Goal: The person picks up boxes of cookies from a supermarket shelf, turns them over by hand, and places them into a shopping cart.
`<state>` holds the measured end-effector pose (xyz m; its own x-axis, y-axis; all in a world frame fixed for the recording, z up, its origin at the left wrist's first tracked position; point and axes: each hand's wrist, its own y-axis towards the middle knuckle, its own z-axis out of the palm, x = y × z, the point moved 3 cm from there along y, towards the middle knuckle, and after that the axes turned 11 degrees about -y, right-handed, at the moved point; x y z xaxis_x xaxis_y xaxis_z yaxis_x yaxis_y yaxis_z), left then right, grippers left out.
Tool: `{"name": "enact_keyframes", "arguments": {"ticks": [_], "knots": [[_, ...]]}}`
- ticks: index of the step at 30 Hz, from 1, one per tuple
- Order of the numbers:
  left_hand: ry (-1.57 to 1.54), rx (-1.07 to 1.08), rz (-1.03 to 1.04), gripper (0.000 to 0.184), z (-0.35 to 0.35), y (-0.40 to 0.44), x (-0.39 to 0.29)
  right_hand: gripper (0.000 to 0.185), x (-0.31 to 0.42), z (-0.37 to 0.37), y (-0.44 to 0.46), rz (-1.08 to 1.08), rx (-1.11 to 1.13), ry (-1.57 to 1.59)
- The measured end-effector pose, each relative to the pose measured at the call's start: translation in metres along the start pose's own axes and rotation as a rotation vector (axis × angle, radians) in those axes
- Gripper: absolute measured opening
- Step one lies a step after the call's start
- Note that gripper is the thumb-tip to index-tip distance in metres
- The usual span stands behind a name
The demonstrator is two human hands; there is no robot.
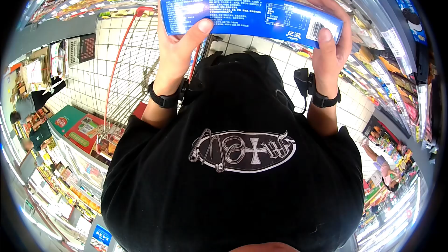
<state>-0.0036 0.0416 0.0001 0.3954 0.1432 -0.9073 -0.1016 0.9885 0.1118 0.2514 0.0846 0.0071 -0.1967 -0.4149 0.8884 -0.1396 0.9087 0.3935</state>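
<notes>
Blue box point(247, 16), held up between 2 hands in front of the body, printed side to the camera: "亿滋" and "Mondelez" left of the barcode point(316, 30); finer Chinese print is too small to read. Left hand point(171, 42) grips the left end, right hand point(330, 53) the right, thumbs on the printed face. Around it: stocked shelves, a cart point(122, 39), a black shirt point(242, 205) with stylised lettering.

Left: red-edged wire cart point(130, 67) on pale tiled floor point(86, 84); green-and-red case point(74, 126) just beside. Farther left, dark crate point(87, 46), person in grey point(28, 105). Right: stocked shelves point(396, 49); another person point(386, 170) well apart.
</notes>
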Motion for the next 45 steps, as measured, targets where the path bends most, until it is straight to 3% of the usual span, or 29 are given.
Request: {"name": "enact_keyframes", "arguments": {"ticks": [6, 12, 17, 25, 29, 34, 37, 40, 44, 45], "knots": [[-0.030, 0.001, -0.016, 0.081, -0.003, 0.003, 0.003, 0.061, -0.004, 0.000, 0.002, -0.066, 0.019, -0.012], [0.163, 0.003, 0.102, 0.080, -0.006, 0.003, 0.002, 0.061, -0.012, 0.005, 0.006, 0.002, -0.021, -0.019], [0.148, 0.025, 0.023, 0.081, -0.011, 0.004, 0.002, 0.062, -0.013, 0.007, 0.006, 0.087, -0.021, 0.003], [0.007, 0.084, 0.053, 0.085, -0.019, 0.008, -0.002, 0.063, -0.010, 0.010, 0.008, -0.129, 0.041, -0.123], [0.068, 0.163, 0.318, 0.079, -0.019, 0.008, -0.007, 0.065, -0.005, 0.021, 0.008, 0.035, 0.012, 0.002], [0.097, 0.361, 0.455, 0.062, -0.013, 0.003, -0.008, 0.061, -0.001, 0.031, 0.011, 0.218, -0.053, 0.106], [0.026, 0.455, 0.382, 0.042, -0.012, -0.005, -0.011, 0.060, -0.013, 0.022, 0.004, 0.391, -0.051, 0.242], [0.168, 0.494, 0.414, 0.026, -0.006, -0.002, -0.014, 0.056, -0.006, 0.026, 0.006, 0.360, 0.005, 0.369], [0.261, 0.535, 0.335, 0.019, -0.009, -0.002, -0.017, 0.049, -0.010, 0.026, 0.001, 0.364, -0.007, 0.453], [0.210, 0.583, 0.372, 0.032, -0.011, -0.001, -0.013, 0.049, -0.012, 0.024, 0.000, 0.371, -0.007, 0.454]]}}
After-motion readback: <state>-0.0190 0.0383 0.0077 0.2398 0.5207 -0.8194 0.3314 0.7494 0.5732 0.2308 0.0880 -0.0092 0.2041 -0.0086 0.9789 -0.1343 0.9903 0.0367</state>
